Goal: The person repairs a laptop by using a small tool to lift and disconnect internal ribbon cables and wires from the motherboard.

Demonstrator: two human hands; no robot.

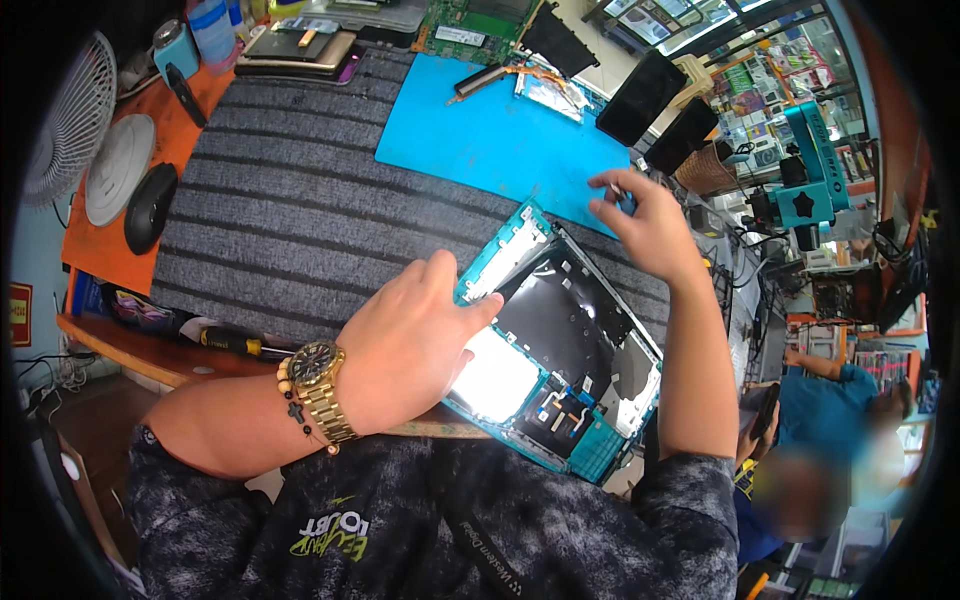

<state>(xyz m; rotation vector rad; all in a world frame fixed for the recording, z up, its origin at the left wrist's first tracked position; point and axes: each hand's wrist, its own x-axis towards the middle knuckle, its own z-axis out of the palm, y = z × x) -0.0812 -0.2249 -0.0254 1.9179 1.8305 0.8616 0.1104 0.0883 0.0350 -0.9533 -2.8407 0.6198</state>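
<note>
Left hand flat on opened laptop shell; right hand pinches perhaps a screw above blue mat.

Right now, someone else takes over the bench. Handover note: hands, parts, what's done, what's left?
Left hand: flat on the opened teal laptop shell, fingers pressing near its upper-left corner, steadying it.
Right hand: raised above the shell's far edge, fingers pinched on something small; too small to identify.
Parts: shell lies inner side up on the striped grey mat. A circuit board and a copper heat pipe sit by the blue work mat. A screwdriver is left of the wrist.
Done: shell opened, board out.
Left: small connectors and flat cables remain in the shell's lower part.
</note>
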